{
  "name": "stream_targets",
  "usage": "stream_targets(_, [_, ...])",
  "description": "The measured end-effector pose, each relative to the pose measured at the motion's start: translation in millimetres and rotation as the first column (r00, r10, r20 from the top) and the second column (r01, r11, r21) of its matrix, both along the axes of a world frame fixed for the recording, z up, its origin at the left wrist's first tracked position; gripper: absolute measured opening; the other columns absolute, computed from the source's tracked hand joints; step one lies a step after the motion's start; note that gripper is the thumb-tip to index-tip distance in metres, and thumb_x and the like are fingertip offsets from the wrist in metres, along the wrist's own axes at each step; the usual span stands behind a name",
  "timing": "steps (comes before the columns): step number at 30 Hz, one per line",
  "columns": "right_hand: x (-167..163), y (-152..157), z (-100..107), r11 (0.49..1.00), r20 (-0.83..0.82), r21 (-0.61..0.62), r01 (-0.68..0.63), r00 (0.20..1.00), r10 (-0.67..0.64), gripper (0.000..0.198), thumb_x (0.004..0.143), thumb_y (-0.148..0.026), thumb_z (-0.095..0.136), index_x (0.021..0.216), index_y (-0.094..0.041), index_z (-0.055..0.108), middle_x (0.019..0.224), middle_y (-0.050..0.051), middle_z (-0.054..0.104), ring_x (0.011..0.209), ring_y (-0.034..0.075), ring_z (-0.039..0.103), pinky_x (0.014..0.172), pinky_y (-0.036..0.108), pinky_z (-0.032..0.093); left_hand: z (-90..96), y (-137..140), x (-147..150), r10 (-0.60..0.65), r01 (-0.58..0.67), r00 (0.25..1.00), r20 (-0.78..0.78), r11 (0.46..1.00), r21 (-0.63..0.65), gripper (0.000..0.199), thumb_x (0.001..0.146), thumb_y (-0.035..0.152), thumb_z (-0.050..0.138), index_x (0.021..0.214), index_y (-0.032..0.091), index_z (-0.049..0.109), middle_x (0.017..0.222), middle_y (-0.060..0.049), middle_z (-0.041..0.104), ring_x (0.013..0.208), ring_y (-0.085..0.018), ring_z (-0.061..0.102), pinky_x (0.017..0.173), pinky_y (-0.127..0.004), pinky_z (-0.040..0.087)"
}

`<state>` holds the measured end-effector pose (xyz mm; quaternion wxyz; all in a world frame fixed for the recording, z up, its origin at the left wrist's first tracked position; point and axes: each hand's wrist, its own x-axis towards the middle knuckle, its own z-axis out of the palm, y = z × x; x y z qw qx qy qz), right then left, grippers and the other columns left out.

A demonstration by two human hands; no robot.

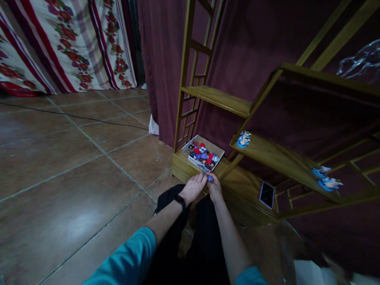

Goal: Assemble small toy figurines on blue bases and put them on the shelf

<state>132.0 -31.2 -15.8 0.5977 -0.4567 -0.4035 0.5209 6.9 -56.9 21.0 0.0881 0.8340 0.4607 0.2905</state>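
My left hand [195, 187], with a dark band on its wrist, and my right hand [215, 187] meet just above my knees. Between their fingertips they pinch a small purple figurine [210, 178], partly covered by the fingers, so its exact shape is unclear. Right beyond them a shallow open white box [219, 152] rests on the low wooden shelf. Jumbled inside it are several small figurines [203, 156] with red, purple and dark round pieces.
A wooden display rack [219, 101] rises ahead and to the right. Blue-based figurines [243, 140] stand on its middle shelf, with more figurines [328, 183] farther right. A phone [266, 194] lies on the low shelf. A black cable [74, 116] crosses the tiled floor.
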Motion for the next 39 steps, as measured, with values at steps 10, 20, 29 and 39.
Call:
stream_targets(10, [4,-3,1,1.0,0.081,0.021,0.009,0.997,-0.011,0.029,0.059,-0.02,0.054,0.087,-0.022,0.062,0.09,-0.001,0.065,0.084,0.018,0.056,0.074,0.03,0.044,6.2,-5,0,-0.027,0.03,0.996,-0.089,0.999,0.032,0.039,0.083,0.009,0.035,0.121,0.016,0.04,0.123,-0.017,0.046,0.108,-0.025,0.049,0.088,-0.036,0.036])
stream_targets(20, [7,-1,-4,0.998,0.101,0.061,-0.01,0.995,0.004,0.029,0.059,-0.019,0.055,0.087,-0.021,0.061,0.091,-0.001,0.065,0.085,0.017,0.056,0.083,0.032,0.041,11.3,-7,0,0.015,0.008,0.96,-0.28,0.997,0.082,0.038,0.083,0.009,0.033,0.12,0.015,0.036,0.124,-0.016,0.046,0.11,-0.021,0.049,0.089,-0.035,0.038])
stream_targets(29, [8,0,-3,0.998,0.129,0.059,0.002,0.992,-0.009,0.028,0.061,-0.02,0.057,0.088,-0.021,0.061,0.093,0.0,0.064,0.087,0.017,0.056,0.084,0.032,0.041,11.0,-5,-1,-0.046,0.047,0.986,-0.163,0.999,0.001,0.041,0.08,0.005,0.031,0.12,0.015,0.035,0.127,-0.016,0.042,0.115,-0.021,0.045,0.092,-0.036,0.037])
stream_targets(39, [1,5,-6,0.999,0.103,0.02,-0.046,0.994,0.044,0.027,0.061,-0.023,0.062,0.088,-0.021,0.063,0.089,0.001,0.067,0.084,0.018,0.06,0.083,0.034,0.044,-3.0,7,0,0.1,-0.047,0.967,0.233,0.974,-0.223,0.029,0.08,0.008,0.037,0.106,0.017,0.047,0.1,-0.011,0.055,0.087,-0.019,0.058,0.077,-0.03,0.043])
